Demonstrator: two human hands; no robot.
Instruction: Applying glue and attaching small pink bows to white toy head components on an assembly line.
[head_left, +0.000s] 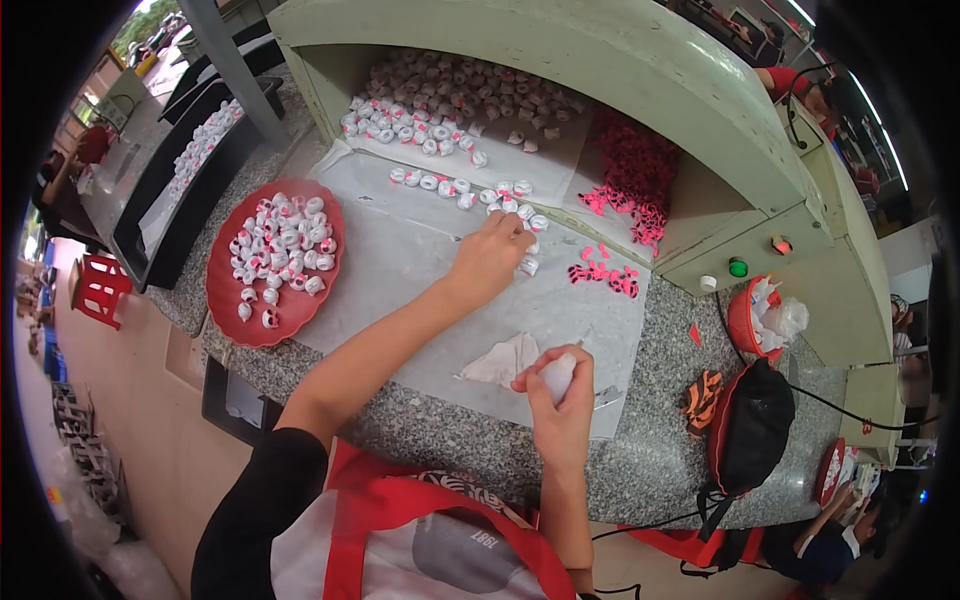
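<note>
The left hand (490, 252) reaches out across the pale sheet (400, 280) on the stone counter (660, 450), fingers curled down onto small white pieces (527, 265) at the near end of a loose row; whether it has pinched one or only touches them cannot be told. The right hand (558, 405) is held up near the counter's front edge, fingers closed around a small white squeeze bottle (557, 377). Just left of it lies one crumpled cloth (503, 360).

Between the two hands the sheet is bare, open room down to its front edge. One red tray (225, 300) sits to the left, touching the sheet's edge, with roughly thirty white pieces heaped in it. The row of pieces (460, 190) beyond the left hand counts about a dozen; behind it, under the pale green hood (640, 70), lies a heap too dense to count. A pile of pink parts (630, 170) fills the right corner, with a scatter near the sheet's right edge. To the right stand one red bowl (745, 325) and one black bag (750, 425).
</note>
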